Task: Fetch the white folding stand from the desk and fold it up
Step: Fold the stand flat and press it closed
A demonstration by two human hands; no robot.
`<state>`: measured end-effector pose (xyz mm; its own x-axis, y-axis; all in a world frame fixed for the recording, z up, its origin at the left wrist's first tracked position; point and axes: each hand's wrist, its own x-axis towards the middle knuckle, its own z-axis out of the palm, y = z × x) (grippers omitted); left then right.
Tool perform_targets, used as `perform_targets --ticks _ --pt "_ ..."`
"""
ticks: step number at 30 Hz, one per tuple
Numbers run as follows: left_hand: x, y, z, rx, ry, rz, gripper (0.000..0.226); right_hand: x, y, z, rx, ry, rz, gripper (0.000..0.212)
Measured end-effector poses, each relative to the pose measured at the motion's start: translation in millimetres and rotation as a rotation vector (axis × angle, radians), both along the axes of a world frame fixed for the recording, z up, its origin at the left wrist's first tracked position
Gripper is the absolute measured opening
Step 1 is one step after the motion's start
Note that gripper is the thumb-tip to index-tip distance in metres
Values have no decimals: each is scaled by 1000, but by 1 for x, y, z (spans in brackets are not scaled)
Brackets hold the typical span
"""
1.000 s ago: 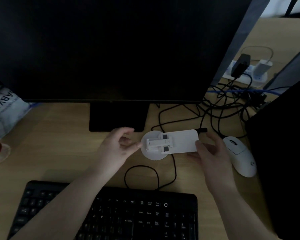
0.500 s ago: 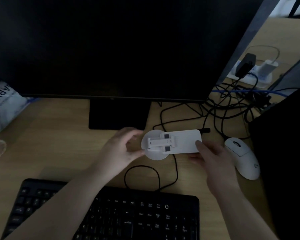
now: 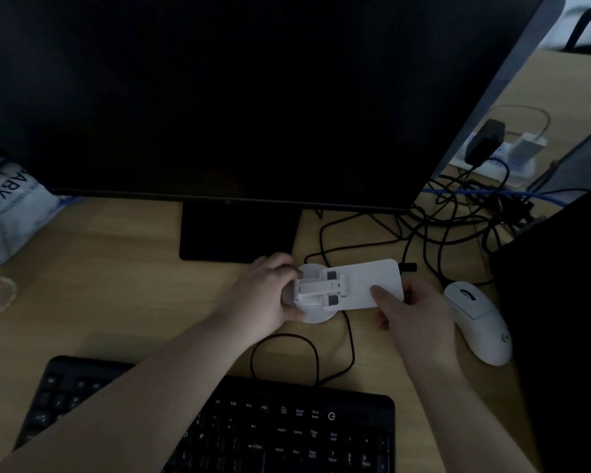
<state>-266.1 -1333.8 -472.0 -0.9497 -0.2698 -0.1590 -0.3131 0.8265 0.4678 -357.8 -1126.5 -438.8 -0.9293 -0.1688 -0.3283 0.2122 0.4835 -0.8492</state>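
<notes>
— Between the keyboard (image 3: 219, 428) and the monitor base (image 3: 236, 233), what have you got?

— I've got the white folding stand (image 3: 359, 285) held in both hands, just over the counter (image 3: 116, 285). My left hand (image 3: 263, 295) is wrapped around the round disc end, fingers (image 3: 280, 264) curled over its far edge. My right hand (image 3: 413, 315) has the flat rectangular plate, thumb pressed on top near the plate's right end, the other fingers tucked underneath.

— So both are closed on it?

— Yes, both gripping the stand, one at each end. I can't tell whether the disc is touching the counter or just clear of it.

— How does the stand lie?

— Long axis running left to right, plate lying almost flat over the disc. Two small grey pads and the hinged white arm show on the upper face, near the left hand.

— What's around it?

— White mouse (image 3: 478, 322) just beside my right hand, not touching. Black cable (image 3: 350, 339) running under the stand and looping toward the keyboard. Tangle of cables (image 3: 458, 216) behind, and a power strip (image 3: 498, 158) with adapters plugged in, far right. Dark monitor (image 3: 219, 97) fills the top. Wipes pack (image 3: 7, 213) at the far left edge.
</notes>
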Motion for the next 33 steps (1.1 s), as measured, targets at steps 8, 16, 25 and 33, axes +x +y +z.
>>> perform_targets --ticks 8,16,25,33 --pt "-5 -2 1 72 1 31 58 5 -8 23 47 202 136 9" --pt "-7 -3 -3 127 23 31 56 1 -18 44 6 458 440 14" --pt "3 -8 -16 201 139 47 63 -56 19 26 -354 -126 634 39" --pt "-2 -3 -7 268 119 55 57 -57 7 -9 -382 -116 735 38"
